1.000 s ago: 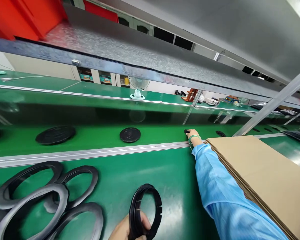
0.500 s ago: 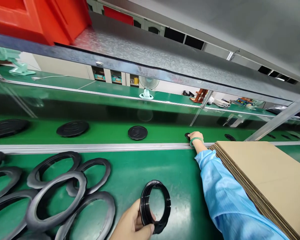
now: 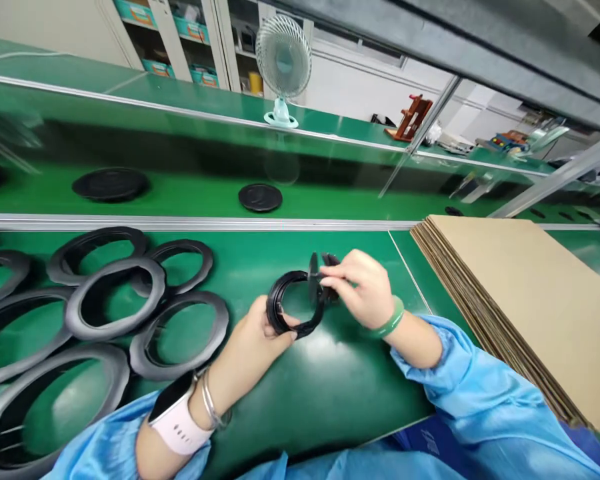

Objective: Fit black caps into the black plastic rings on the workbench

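My left hand (image 3: 253, 340) grips the lower rim of a black plastic ring (image 3: 286, 308), held tilted just above the green bench top (image 3: 300, 387). My right hand (image 3: 363, 285) pinches a thin black disc (image 3: 314, 279), held edge-on right against the ring's upper right rim. Both hands meet at the middle of the view, near the bench's front edge. A white watch sits on my left wrist and a green bangle on my right wrist.
Several grey-black rubber rings (image 3: 115, 297) lie overlapping at the left. A stack of cardboard sheets (image 3: 525, 300) lies at the right. Behind a metal rail (image 3: 180, 222), black discs (image 3: 260, 197) rest on the green conveyor. A small fan (image 3: 283, 67) stands further back.
My right hand has pulled back from the conveyor with a black disc and brought it to the ring. My left hand raised the ring toward the middle. The camera tilted down.
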Demonstrator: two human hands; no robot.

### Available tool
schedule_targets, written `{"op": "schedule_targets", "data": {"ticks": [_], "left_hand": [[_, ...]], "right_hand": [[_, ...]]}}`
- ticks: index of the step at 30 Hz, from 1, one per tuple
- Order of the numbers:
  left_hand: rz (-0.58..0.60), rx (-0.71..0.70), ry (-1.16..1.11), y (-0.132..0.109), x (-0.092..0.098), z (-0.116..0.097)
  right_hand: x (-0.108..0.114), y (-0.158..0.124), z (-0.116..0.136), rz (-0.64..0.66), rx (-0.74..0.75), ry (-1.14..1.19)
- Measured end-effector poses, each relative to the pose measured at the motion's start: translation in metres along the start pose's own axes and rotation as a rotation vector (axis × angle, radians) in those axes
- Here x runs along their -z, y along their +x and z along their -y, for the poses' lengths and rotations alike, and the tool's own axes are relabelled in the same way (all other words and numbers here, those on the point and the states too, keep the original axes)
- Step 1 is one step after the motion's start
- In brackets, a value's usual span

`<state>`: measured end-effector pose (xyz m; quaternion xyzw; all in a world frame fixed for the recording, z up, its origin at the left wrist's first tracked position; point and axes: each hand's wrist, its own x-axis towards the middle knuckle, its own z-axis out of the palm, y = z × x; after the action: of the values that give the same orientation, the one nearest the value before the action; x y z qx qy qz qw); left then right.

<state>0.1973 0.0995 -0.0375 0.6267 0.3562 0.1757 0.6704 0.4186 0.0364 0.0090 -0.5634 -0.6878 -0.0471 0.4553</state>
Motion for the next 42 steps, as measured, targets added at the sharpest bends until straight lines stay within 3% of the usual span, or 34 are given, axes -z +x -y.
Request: {"op": "schedule_targets", "data": {"ticks": [3, 8, 18, 42], "left_hand": [[-0.021, -0.021, 0.012, 0.0, -0.001, 0.003], [-0.048, -0.02, 0.048, -0.001, 0.0, 0.006], [-0.022, 0.03, 0.018, -0.001, 0.002, 0.005], [-0.012, 0.025, 0.102, -0.004, 0.0, -0.002]], "right_hand": [[-0.017, -0.021, 0.018, 0.05, 0.134, -0.033], [-0.038, -0.03, 0.007, 0.086, 0.268, -0.07], [-0.041, -0.031, 0.001, 0.115, 0.426, -0.193], [-0.041, -0.032, 0.006, 0.3, 0.133, -0.035]]}}
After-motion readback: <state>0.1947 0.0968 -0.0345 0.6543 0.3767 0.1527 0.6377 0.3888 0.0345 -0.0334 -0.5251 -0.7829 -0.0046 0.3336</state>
